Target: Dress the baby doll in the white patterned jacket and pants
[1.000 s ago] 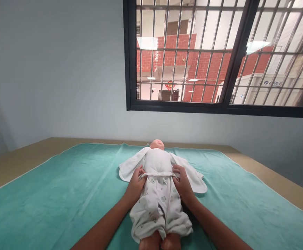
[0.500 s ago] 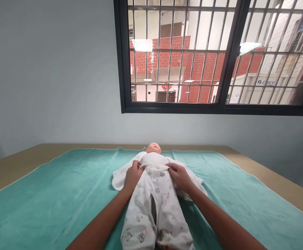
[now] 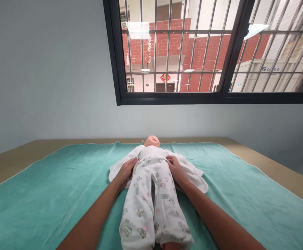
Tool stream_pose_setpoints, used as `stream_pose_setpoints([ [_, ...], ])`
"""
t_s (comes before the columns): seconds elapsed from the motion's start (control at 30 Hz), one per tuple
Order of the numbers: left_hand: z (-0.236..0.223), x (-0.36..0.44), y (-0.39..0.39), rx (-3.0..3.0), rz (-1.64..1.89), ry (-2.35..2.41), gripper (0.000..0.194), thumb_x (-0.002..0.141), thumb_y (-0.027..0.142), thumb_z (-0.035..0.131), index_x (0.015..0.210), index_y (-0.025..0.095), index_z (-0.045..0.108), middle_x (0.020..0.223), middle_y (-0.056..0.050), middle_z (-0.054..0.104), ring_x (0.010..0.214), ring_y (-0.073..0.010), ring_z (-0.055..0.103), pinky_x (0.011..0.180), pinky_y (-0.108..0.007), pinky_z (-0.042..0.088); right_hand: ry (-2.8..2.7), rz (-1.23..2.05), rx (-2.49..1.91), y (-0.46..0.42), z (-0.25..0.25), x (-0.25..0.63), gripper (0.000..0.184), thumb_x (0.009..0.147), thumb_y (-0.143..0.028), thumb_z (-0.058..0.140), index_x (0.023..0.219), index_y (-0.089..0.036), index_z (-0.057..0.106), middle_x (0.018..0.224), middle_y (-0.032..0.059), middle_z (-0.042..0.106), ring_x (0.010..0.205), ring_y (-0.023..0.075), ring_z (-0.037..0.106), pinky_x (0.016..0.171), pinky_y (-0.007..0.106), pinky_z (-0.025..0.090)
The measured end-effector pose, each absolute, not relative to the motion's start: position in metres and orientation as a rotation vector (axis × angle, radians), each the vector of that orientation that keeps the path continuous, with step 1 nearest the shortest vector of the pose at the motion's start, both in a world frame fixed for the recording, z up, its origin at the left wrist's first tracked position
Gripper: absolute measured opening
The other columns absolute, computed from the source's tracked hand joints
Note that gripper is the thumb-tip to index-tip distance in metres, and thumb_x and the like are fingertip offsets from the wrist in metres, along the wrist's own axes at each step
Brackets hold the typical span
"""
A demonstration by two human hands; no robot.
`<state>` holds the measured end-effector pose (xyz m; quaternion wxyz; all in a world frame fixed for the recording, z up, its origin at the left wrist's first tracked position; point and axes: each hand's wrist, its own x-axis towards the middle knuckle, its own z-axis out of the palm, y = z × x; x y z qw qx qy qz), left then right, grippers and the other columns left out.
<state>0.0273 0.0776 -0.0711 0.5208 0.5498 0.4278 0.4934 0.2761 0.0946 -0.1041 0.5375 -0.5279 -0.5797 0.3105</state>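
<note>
A baby doll (image 3: 152, 141) lies on its back, its head toward the wall. It wears white trousers (image 3: 141, 194) printed with small animals, the waistband up at its belly. Under and beside it spreads a white baby top (image 3: 193, 173), open to both sides. At the waistband's left edge, my left hand (image 3: 127, 171) has its fingers closed on the cloth, the tips partly hidden. My right hand (image 3: 176, 169) grips the trousers at the opposite side of the waist, fingers curled at the band. A foot (image 3: 171, 246) shows below the right trouser leg.
A green cloth (image 3: 63, 187) covers most of the tan table (image 3: 279, 170), with small creases running across it. Behind the table's far edge rise a grey wall (image 3: 49, 69) and a dark-framed window (image 3: 174, 98) with metal bars.
Both hands have moved from the front of the waistband out to its sides. The trousers now lie flatter and smoother over the doll. The camera view has tipped slightly down.
</note>
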Motion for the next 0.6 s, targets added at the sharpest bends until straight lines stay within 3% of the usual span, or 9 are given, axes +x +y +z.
stream_pose_setpoints([
  [0.17,-0.079,0.020,0.085,1.225,1.156,0.929,0.039,0.073,0.053,0.070,0.085,0.017,0.061,0.075,0.001,0.059,0.062,-0.0106,0.048,0.057,-0.022,0.037,-1.320,0.882,-1.119,0.090,-0.098,0.277,0.031,0.082,-0.052,0.057,0.097,-0.025,0.061,0.095,0.0019,0.068,0.092,0.0213,0.060,0.082,0.033,0.045],
  [0.3,-0.079,0.007,0.088,1.217,1.028,0.834,0.032,0.071,0.038,0.077,0.091,0.017,0.063,0.085,-0.002,0.062,0.072,-0.0122,0.055,0.065,-0.022,0.043,-1.259,1.189,-1.072,0.085,-0.095,0.290,0.029,0.080,-0.054,0.061,0.083,-0.025,0.062,0.077,-0.0003,0.064,0.071,0.0176,0.058,0.066,0.031,0.047],
  [0.37,-0.078,-0.001,0.088,1.237,0.943,0.817,0.029,0.070,0.032,0.079,0.089,0.016,0.065,0.092,-0.004,0.064,0.080,-0.0144,0.058,0.072,-0.024,0.045,-1.230,1.412,-0.987,0.081,-0.092,0.299,0.027,0.077,-0.049,0.068,0.081,-0.023,0.062,0.077,-0.0001,0.065,0.069,0.0161,0.059,0.065,0.031,0.049],
  [0.43,-0.077,-0.008,0.087,1.248,0.867,0.825,0.026,0.069,0.029,0.078,0.088,0.015,0.066,0.095,-0.006,0.066,0.087,-0.0175,0.061,0.078,-0.028,0.047,-1.233,1.573,-0.891,0.077,-0.087,0.306,0.025,0.073,-0.041,0.075,0.084,-0.021,0.064,0.089,0.0022,0.068,0.079,0.0172,0.063,0.074,0.032,0.051],
  [0.5,-0.076,-0.012,0.086,1.258,0.811,0.834,0.026,0.069,0.026,0.077,0.091,0.016,0.067,0.097,-0.007,0.068,0.092,-0.0211,0.062,0.084,-0.032,0.047,-1.258,1.672,-0.837,0.074,-0.082,0.312,0.026,0.070,-0.033,0.079,0.088,-0.020,0.066,0.100,0.0046,0.068,0.089,0.0193,0.064,0.083,0.034,0.051],
  [0.6,-0.074,-0.012,0.082,1.324,0.753,0.853,0.034,0.062,0.017,0.077,0.095,0.016,0.067,0.095,-0.007,0.070,0.094,-0.0241,0.063,0.087,-0.036,0.048,-1.313,1.756,-0.823,0.071,-0.075,0.317,0.030,0.066,-0.023,0.080,0.092,-0.019,0.067,0.100,0.0053,0.069,0.093,0.0205,0.064,0.086,0.034,0.051],
])
